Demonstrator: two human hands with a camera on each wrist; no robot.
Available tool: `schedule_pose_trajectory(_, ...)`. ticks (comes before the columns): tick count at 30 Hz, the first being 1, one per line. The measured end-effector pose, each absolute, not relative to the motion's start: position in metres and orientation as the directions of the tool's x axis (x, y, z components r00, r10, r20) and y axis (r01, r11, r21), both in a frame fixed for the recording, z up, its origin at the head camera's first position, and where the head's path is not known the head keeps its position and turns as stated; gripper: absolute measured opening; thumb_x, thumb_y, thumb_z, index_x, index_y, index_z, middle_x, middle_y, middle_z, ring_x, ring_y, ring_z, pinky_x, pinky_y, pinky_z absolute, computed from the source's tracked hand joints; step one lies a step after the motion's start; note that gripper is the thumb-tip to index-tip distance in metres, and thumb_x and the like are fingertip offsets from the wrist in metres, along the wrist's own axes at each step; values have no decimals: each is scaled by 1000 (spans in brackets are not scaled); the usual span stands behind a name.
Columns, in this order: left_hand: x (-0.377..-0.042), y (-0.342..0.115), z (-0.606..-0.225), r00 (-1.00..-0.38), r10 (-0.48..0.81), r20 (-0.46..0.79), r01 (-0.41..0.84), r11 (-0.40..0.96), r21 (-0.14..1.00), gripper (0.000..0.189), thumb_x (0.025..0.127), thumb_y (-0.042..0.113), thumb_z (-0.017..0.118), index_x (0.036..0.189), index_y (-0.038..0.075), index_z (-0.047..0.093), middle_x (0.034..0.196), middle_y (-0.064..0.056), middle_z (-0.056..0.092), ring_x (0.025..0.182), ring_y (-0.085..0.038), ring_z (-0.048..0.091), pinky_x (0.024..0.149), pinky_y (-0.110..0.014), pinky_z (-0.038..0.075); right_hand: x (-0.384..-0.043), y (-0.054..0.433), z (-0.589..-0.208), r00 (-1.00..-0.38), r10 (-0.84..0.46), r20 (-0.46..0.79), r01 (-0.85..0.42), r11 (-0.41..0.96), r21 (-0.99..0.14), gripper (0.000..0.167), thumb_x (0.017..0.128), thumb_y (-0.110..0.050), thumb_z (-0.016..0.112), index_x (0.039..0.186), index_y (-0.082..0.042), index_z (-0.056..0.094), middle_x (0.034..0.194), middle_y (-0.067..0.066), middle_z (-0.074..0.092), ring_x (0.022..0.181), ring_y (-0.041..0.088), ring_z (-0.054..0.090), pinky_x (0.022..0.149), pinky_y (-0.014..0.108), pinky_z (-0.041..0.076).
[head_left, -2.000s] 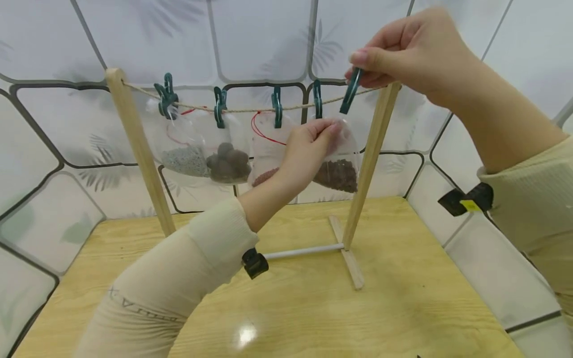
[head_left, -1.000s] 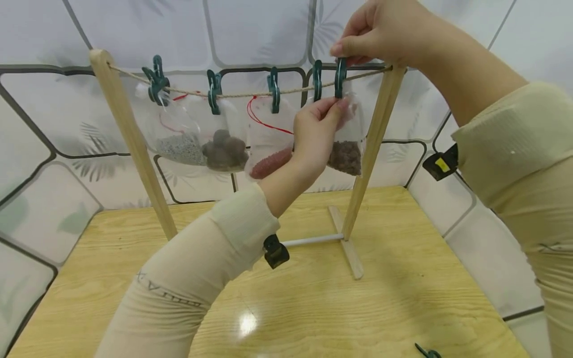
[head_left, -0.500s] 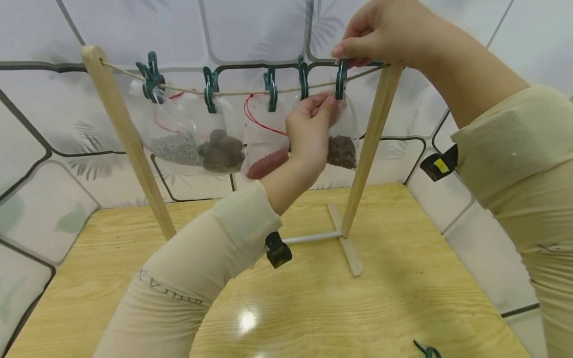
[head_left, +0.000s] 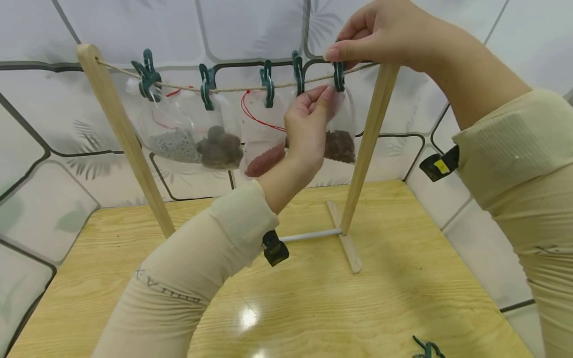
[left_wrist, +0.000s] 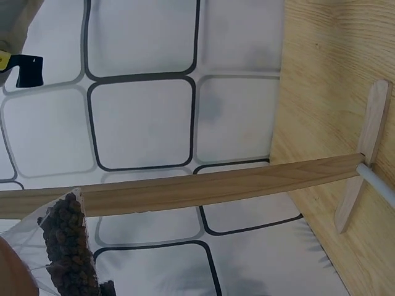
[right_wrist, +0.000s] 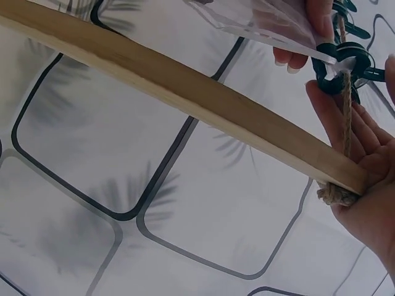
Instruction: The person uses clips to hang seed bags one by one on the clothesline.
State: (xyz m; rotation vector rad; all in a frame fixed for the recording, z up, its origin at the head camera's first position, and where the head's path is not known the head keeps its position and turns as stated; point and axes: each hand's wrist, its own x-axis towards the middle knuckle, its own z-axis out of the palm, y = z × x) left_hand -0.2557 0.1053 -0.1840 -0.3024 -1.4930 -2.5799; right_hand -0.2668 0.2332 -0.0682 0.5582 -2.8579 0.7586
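Observation:
In the head view my left hand pinches the upper edge of a clear plastic bag of dark brown granules beside the right post. My right hand pinches a dark green clothes peg on the twine line. From the right wrist view, the peg's jaws sit over the twine and the bag's corner. Another green peg is on the line just left of it. A bag of reddish granules hangs behind my left forearm, partly hidden.
A bag of round stones and a bag of grey granules hang further left from pegs. Wooden posts hold the twine, joined by a white rod low down. A loose green peg lies at the table's front.
My right hand has brought the peg left onto the line and the bag's top. My left hand keeps its pinch on the bag. The loose peg has come into view as the head view tilted.

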Motion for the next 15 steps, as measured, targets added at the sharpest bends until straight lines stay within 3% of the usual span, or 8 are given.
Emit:
schedule_pose_trajectory(7, -257, 108, -182, -971, -23, 238, 214, -524, 824, 22, 93, 6, 59, 109, -8, 63, 109, -19, 68, 91, -9, 65, 80, -20, 53, -267, 231, -71, -896, -294, 334, -436, 728, -529, 28, 92, -29, 61, 92, -1, 65, 71, -15, 67, 71, -1, 66, 83, 17, 49)
schedule_pose_trajectory(15, -257, 110, -179, -991, 45, 129, 79, -586, 806, 24, 92, 10, 60, 108, -7, 63, 101, -18, 68, 73, -4, 60, 73, -19, 54, -260, 224, -80, -861, -224, 457, -431, 799, -420, 30, 93, -26, 61, 94, 4, 66, 58, -24, 58, 64, -8, 60, 65, 10, 44)
